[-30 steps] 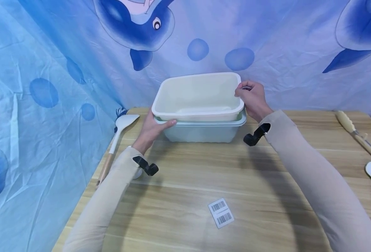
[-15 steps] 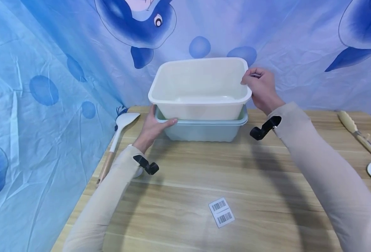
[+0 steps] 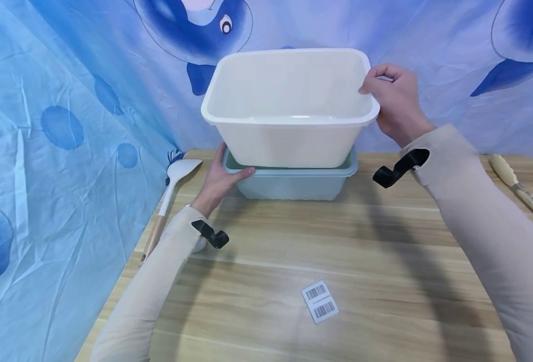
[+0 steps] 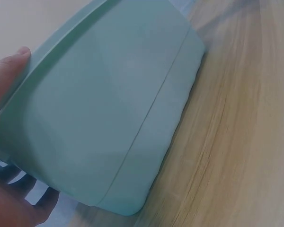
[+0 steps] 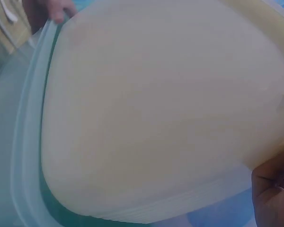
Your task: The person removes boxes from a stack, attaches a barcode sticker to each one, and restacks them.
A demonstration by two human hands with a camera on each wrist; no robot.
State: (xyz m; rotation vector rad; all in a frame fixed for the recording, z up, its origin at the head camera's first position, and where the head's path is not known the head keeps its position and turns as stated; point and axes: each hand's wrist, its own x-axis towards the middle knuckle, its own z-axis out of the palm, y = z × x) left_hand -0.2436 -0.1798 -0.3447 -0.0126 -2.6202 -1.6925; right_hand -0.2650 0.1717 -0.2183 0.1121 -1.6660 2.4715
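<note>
A white rectangular plastic tub (image 3: 289, 143) is raised in the head view, its bottom at the opening of a pale green tub (image 3: 293, 187) on the wooden table. My right hand (image 3: 397, 103) pinches the white tub's right rim. At the green tub's left end, my left hand (image 3: 218, 181) grips the rim, thumb over the front and fingers behind the side. The left wrist view shows the green wall (image 4: 99, 104) close up, with its base on the wood. Seen from the right wrist, the white underside (image 5: 156, 109) sits inside the green rim (image 5: 26, 132).
At the left edge lies a white turner (image 3: 176, 173) with a wooden handle. Beige-tipped tongs (image 3: 515, 186) lie at the right. A card with barcodes (image 3: 320, 301) is near the front. Behind and left hangs a blue curtain (image 3: 63, 201).
My right hand has lifted the white tub up out of the green one, moving up and slightly right. My left hand and the green tub have stayed in place.
</note>
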